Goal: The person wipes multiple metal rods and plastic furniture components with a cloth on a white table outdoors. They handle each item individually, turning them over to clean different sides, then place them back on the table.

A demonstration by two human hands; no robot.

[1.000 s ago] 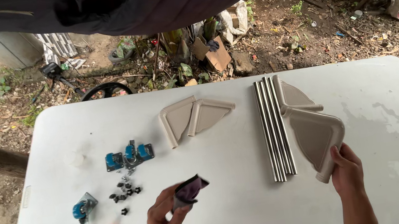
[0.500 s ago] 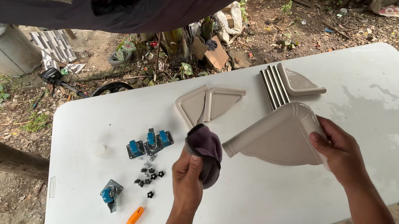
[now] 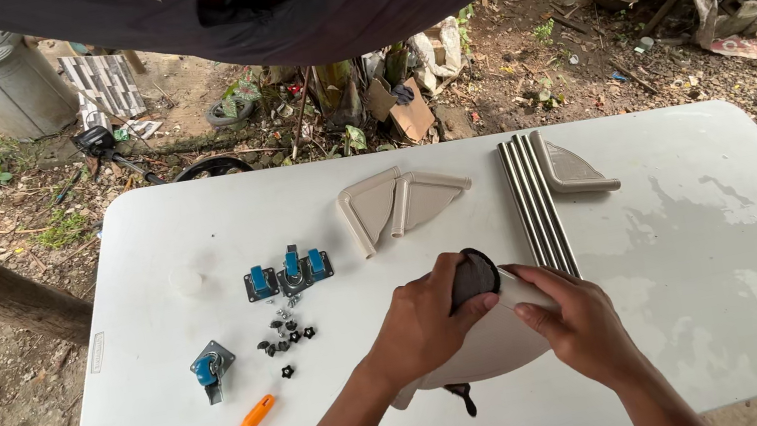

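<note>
My left hand (image 3: 421, 323): fingers closed on dark cloth (image 3: 475, 277).
My right hand (image 3: 573, 324): fingers grip beige corner shelf (image 3: 487, 356).

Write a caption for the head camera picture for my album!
Left hand presses a dark cloth on a beige shelf held by the right hand, on a white table.

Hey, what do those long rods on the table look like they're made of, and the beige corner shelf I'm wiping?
The long silver rods look like polished metal, perhaps stainless steel: bright lengthwise reflections, uniform grey shine. The beige quarter-round shelf under the left hand and right hand looks like moulded plastic: matte, even colour, rounded rim. The dark cloth seems soft fabric, bunched in the left hand.
</note>
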